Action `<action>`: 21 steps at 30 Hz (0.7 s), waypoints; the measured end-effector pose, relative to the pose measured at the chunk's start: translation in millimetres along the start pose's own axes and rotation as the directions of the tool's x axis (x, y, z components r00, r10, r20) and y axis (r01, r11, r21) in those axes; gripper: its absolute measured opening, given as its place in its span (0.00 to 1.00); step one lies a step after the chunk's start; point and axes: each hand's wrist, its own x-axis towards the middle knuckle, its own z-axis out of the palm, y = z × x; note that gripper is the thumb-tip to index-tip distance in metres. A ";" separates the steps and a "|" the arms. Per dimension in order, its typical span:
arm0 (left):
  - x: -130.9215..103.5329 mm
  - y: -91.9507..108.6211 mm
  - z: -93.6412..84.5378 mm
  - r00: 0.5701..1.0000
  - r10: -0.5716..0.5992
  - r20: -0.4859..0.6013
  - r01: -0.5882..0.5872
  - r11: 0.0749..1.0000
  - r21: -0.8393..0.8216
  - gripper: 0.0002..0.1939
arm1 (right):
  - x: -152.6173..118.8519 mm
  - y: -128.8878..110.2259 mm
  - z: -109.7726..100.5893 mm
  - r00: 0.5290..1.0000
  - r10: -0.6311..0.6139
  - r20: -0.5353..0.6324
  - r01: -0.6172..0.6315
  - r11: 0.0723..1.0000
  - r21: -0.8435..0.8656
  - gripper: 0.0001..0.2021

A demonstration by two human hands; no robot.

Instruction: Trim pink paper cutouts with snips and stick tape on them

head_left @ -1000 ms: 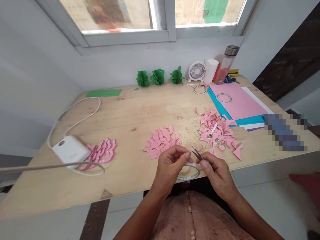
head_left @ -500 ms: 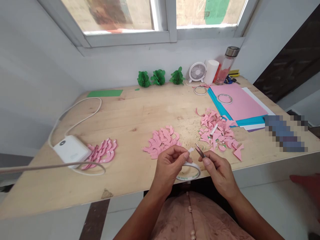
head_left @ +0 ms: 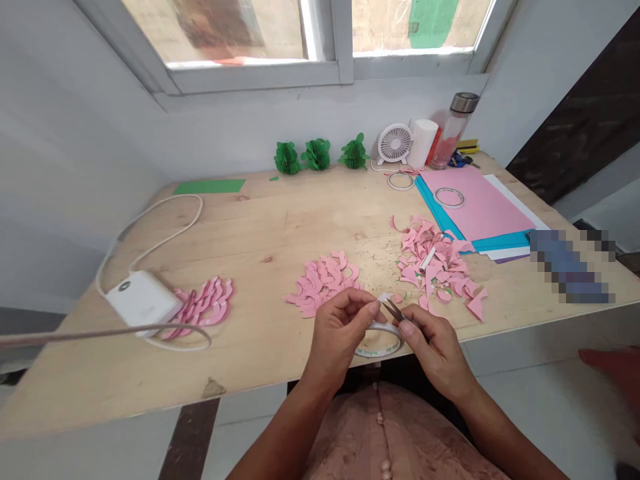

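The pale wooden counter (head_left: 250, 233) has a rough, grainy top and fills most of the view. On its far right lie flat sheets of pink paper (head_left: 475, 203) over teal and white ones, smooth and square-cornered. Nearer, jagged pink offcuts (head_left: 440, 263) sit in a loose heap, and two groups of curved pink cut-outs (head_left: 325, 280) lie at the middle and at the left beside a white adapter (head_left: 143, 300) with its looping cord.

At the near edge, the left hand (head_left: 340, 333) is curled, thumb and forefinger pinched on a small white tab of tape (head_left: 384, 298) pulled up from the tape roll (head_left: 377, 340), a thin white ring with green print inside (it hangs just over the counter edge, between both hands). The right hand (head_left: 437, 350) is closed around small scissors (head_left: 393, 310); the dark blades are slightly parted at the tab.

The scissor handles are hidden inside the right hand, so their shape cannot be made out. A patch at the right of the counter is pixelated. A blurred red shape is cut off at the right border.
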 end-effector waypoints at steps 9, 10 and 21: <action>0.0 -0.9 0.8 0.999 0.003 0.046 -0.002 1.000 -0.019 0.04 | -0.7 -1.3 0.6 1.000 -0.017 0.008 0.016 0.999 0.043 0.17; 0.1 -1.0 0.6 0.999 0.002 0.037 -0.001 1.000 -0.018 0.04 | -0.8 -0.8 0.8 1.000 -0.018 0.007 0.017 0.999 0.041 0.17; 0.2 1.9 3.4 1.000 0.011 0.020 -0.011 1.000 0.002 0.05 | -0.7 -0.5 2.0 1.000 -0.019 -0.008 0.020 0.998 0.056 0.17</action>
